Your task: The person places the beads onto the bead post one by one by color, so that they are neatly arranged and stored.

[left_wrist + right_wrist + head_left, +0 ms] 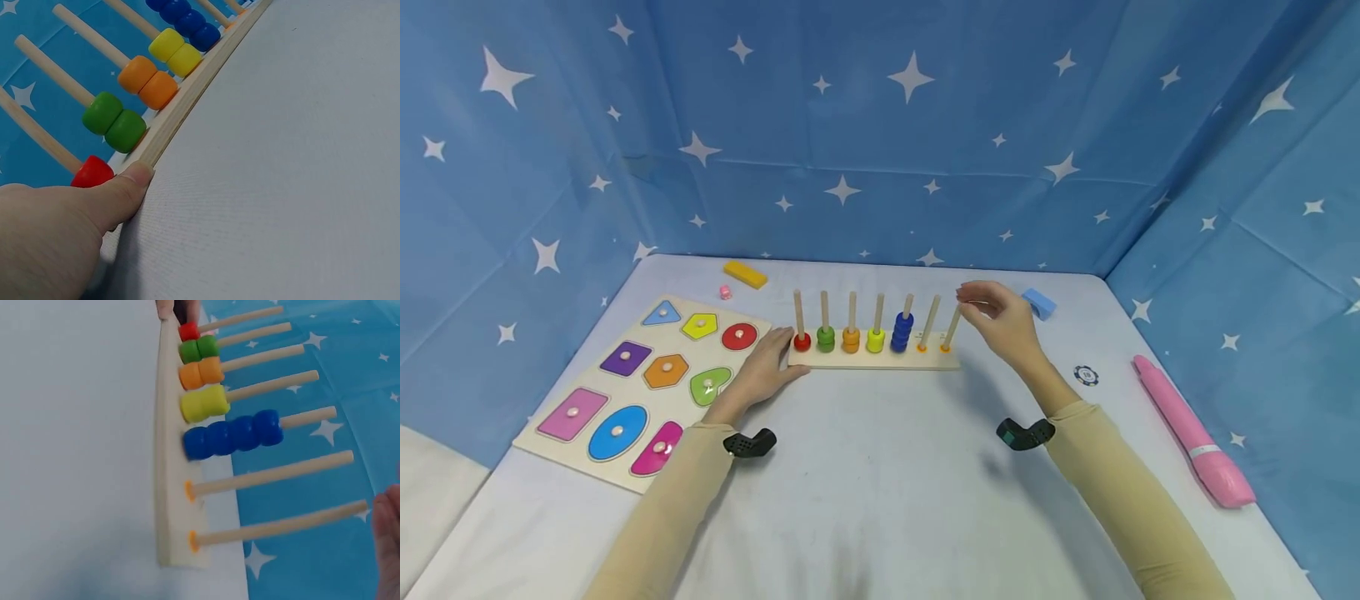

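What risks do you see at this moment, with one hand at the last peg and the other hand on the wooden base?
1. The right hand is at the top of the last peg; a sideways push may tilt the base, which the left hand steadies only at one end.
2. The blue beads sit loose on their peg and might slide off if the base tips.

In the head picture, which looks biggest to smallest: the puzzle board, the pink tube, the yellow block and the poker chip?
1. Puzzle board, biggest by far.
2. Pink tube.
3. Yellow block.
4. Poker chip, smallest, though not by much; the block lies farther from the camera, so that gap is unsure.
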`<control>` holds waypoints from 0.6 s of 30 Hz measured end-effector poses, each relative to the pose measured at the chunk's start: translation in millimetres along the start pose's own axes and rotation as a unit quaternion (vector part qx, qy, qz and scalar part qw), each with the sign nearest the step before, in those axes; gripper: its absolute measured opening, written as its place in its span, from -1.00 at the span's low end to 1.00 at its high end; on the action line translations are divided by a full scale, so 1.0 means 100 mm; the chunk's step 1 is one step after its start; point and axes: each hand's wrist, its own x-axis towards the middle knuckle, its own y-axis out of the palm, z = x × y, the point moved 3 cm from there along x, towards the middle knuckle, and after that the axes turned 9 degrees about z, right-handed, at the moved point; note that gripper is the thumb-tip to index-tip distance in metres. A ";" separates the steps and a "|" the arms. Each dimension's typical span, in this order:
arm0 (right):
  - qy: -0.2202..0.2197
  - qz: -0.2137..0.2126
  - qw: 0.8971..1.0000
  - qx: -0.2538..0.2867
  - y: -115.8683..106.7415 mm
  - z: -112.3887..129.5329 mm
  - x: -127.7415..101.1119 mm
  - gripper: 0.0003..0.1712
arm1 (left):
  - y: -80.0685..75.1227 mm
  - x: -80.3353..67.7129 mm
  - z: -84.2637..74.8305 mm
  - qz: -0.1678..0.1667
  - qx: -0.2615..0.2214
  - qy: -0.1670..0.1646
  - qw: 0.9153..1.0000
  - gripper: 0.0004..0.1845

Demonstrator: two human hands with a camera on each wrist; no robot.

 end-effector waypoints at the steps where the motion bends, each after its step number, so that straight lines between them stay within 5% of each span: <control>1: -0.005 -0.010 1.000 0.001 -0.02 0.03 -0.05 -0.71 | 0.00 0.00 0.01 0.000 0.000 -0.002 1.000 -0.13; 7: -0.014 -0.037 0.999 -0.005 -0.09 -0.08 -0.33 -0.72 | -0.01 -0.01 0.03 0.001 0.006 -0.005 1.000 -0.13; 12: 0.025 -0.013 0.999 -0.034 -0.16 -0.45 -0.58 -0.70 | -0.02 -0.01 0.01 0.003 0.013 -0.002 1.000 -0.14; 15: 0.069 0.033 0.994 -0.074 -0.19 -0.62 -0.68 -0.61 | -0.03 -0.02 -0.02 0.009 0.039 0.008 0.999 -0.14; 18: 0.112 0.117 0.979 -0.124 -0.18 -0.66 -0.71 -0.39 | -0.06 -0.06 -0.07 0.026 0.106 0.021 0.994 -0.16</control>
